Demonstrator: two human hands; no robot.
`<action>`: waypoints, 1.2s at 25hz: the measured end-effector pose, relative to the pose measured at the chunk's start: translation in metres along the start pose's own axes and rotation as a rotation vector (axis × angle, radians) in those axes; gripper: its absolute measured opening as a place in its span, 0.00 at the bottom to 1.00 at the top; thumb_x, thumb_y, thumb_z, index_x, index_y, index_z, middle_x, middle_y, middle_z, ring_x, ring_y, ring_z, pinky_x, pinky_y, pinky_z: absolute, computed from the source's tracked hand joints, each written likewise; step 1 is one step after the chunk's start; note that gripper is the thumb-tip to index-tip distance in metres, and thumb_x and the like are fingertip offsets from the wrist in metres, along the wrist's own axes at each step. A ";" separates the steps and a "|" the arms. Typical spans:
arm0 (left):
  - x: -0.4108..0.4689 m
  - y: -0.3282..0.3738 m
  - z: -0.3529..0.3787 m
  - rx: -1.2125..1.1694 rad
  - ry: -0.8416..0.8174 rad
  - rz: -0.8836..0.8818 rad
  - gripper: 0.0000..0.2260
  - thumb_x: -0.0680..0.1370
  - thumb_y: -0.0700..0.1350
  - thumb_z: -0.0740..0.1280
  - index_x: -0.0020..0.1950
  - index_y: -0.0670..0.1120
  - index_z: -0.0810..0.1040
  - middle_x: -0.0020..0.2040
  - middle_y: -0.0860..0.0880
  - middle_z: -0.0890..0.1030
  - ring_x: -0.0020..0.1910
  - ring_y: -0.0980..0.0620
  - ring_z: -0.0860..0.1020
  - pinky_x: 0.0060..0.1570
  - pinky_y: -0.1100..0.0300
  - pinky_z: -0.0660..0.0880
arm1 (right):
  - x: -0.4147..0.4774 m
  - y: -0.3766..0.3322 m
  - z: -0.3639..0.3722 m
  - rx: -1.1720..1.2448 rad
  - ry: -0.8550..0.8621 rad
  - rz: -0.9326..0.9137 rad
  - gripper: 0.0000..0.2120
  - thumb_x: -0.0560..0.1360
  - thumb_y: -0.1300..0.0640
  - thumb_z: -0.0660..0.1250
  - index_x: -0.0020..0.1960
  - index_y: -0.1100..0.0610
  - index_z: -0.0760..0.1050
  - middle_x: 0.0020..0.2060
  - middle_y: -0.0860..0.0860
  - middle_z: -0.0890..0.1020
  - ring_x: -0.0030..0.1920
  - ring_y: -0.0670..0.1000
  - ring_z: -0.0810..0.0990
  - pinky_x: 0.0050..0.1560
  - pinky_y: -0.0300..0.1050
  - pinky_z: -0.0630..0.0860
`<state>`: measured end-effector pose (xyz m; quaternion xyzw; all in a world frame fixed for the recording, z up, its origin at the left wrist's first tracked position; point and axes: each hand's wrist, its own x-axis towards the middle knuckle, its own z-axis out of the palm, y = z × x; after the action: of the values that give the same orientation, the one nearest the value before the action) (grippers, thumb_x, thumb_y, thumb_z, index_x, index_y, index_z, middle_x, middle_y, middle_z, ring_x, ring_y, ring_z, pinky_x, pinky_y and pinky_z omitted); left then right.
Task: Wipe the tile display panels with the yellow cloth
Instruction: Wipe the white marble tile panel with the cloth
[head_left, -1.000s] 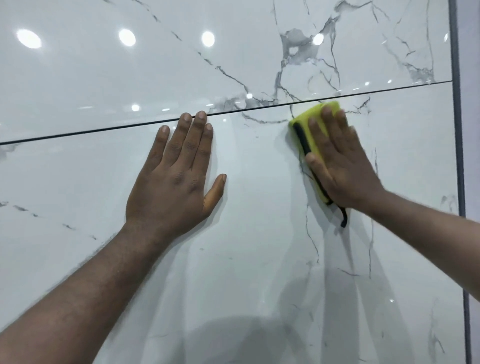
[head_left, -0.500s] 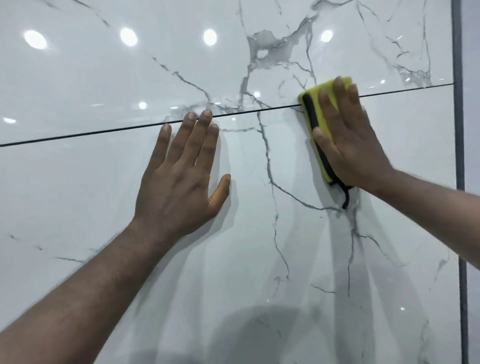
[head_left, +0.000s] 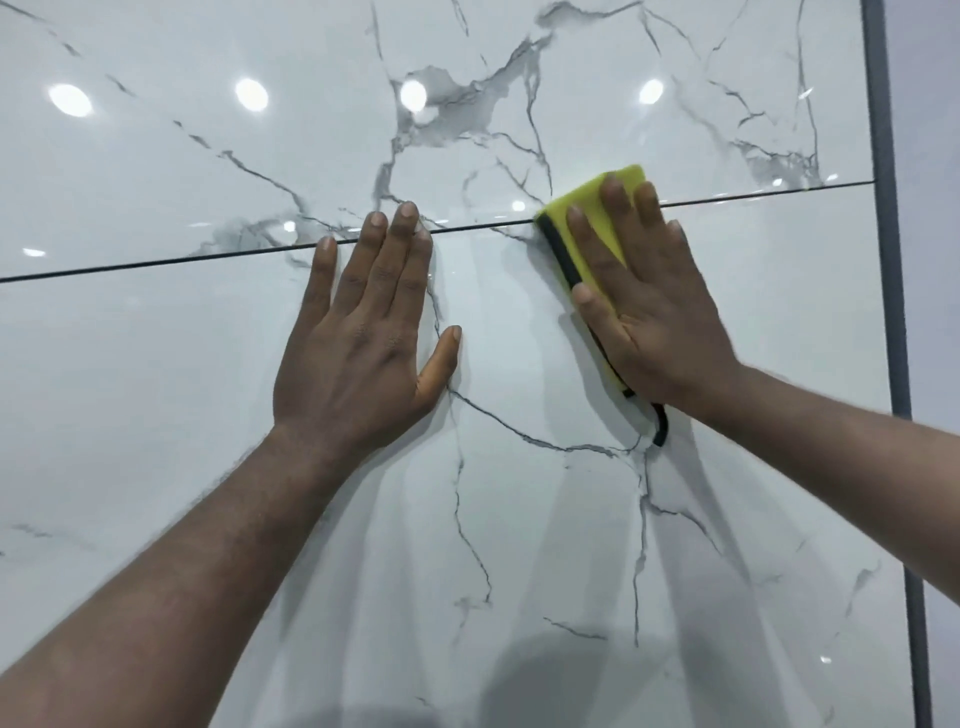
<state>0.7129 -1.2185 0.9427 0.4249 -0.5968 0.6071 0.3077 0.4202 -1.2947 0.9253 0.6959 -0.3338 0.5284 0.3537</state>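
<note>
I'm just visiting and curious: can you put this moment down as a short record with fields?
surface: glossy marble-look tile panels, upper and lower, dark seam between
left hand: flat on lower panel, fingertips at seam
right hand: presses yellow cloth flat, fingers straight
cloth: black-edged, straddles seam
right side: grey vertical strip

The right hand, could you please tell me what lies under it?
The yellow cloth lies under the right hand, pressed flat against the tile panels across their dark joint. Its top corner and black edge show; the rest, and the joint beneath, are covered.
</note>
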 end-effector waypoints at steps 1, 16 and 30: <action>-0.002 0.001 0.001 0.013 -0.011 0.013 0.36 0.88 0.61 0.54 0.89 0.40 0.53 0.89 0.43 0.51 0.88 0.44 0.50 0.86 0.38 0.50 | -0.013 0.005 0.002 -0.052 -0.008 -0.119 0.27 0.89 0.45 0.52 0.87 0.47 0.52 0.87 0.52 0.49 0.86 0.55 0.44 0.84 0.62 0.50; -0.005 0.002 0.002 0.014 -0.056 0.033 0.36 0.89 0.61 0.51 0.89 0.39 0.49 0.89 0.42 0.49 0.88 0.43 0.47 0.85 0.35 0.49 | 0.013 0.026 -0.009 0.029 0.059 0.245 0.29 0.90 0.45 0.51 0.87 0.45 0.45 0.87 0.53 0.45 0.86 0.56 0.41 0.83 0.65 0.48; -0.008 0.002 -0.003 -0.034 -0.047 0.052 0.36 0.88 0.60 0.52 0.88 0.38 0.50 0.89 0.40 0.49 0.88 0.41 0.48 0.85 0.34 0.49 | -0.037 0.016 -0.005 -0.042 -0.162 0.033 0.31 0.88 0.42 0.50 0.87 0.48 0.44 0.86 0.51 0.39 0.85 0.57 0.35 0.82 0.62 0.46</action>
<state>0.7141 -1.2147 0.9347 0.4180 -0.6250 0.5946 0.2849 0.3963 -1.2952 0.8923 0.7232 -0.3838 0.4689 0.3313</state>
